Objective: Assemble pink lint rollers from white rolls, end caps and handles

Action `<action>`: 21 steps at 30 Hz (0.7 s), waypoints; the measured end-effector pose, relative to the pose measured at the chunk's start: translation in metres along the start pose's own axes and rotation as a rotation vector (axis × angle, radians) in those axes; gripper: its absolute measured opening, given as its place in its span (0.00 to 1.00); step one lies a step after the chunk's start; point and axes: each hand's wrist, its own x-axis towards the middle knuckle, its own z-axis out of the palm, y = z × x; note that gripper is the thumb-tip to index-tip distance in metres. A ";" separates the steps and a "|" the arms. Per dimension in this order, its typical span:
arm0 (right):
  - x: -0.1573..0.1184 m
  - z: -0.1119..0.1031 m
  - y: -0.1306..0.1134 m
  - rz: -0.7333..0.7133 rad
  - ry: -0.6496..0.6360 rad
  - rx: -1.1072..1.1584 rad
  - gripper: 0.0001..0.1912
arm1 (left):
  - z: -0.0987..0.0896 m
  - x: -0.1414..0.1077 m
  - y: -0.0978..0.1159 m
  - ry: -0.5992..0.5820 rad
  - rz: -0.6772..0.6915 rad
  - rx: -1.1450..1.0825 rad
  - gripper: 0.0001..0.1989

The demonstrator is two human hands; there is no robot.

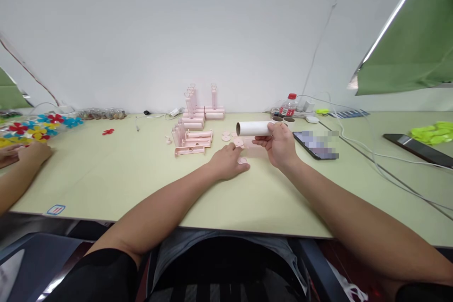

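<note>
A white cardboard tube with an open, brownish end is held sideways above the table by my right hand, its fingers closed round the right end. My left hand rests low on the table, thumb and fingers apart, by several flat pink discs. One pale disc lies between the thumb and fingers. Left of it are pink trough-shaped plastic parts and clear tubes. Behind them, upright clear tubes with heart-shaped tops stand among pink cylinders.
More cardboard tubes stand behind my right hand, near a red-capped bottle. To the right lie a phone, white cables and a dark device. Another person's hands are at far left, by colourful flower shapes.
</note>
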 end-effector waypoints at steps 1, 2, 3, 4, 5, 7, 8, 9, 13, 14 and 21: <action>0.000 0.000 0.000 -0.004 -0.001 -0.003 0.16 | 0.003 0.002 0.002 0.006 -0.015 0.003 0.30; 0.001 -0.001 0.000 -0.006 -0.002 -0.006 0.16 | 0.004 0.004 0.002 0.005 -0.025 0.004 0.27; 0.001 -0.001 0.000 -0.008 -0.003 -0.007 0.16 | 0.006 0.006 0.003 0.000 -0.030 0.003 0.23; 0.001 -0.001 0.001 -0.009 -0.003 -0.007 0.16 | 0.006 0.006 0.002 -0.005 -0.032 -0.003 0.20; 0.001 -0.001 0.000 -0.009 -0.002 -0.005 0.16 | 0.005 0.006 0.001 -0.005 -0.036 -0.013 0.17; 0.000 0.000 0.000 -0.004 0.000 -0.002 0.16 | 0.002 0.005 -0.002 0.020 -0.057 -0.049 0.13; 0.000 0.000 0.000 0.001 0.000 -0.001 0.16 | -0.001 0.004 -0.004 0.044 -0.080 -0.073 0.12; 0.000 0.000 -0.001 0.005 0.000 0.000 0.16 | -0.003 0.002 -0.007 0.071 -0.105 -0.100 0.11; 0.000 0.001 -0.001 0.023 0.006 0.002 0.15 | -0.017 -0.003 -0.020 0.267 -0.171 -0.285 0.17; 0.000 0.000 -0.001 0.028 0.008 0.003 0.14 | -0.020 -0.004 -0.024 0.315 -0.168 -0.352 0.19; -0.001 0.001 0.000 0.074 0.011 -0.004 0.13 | -0.026 -0.002 -0.031 0.426 -0.151 -1.005 0.14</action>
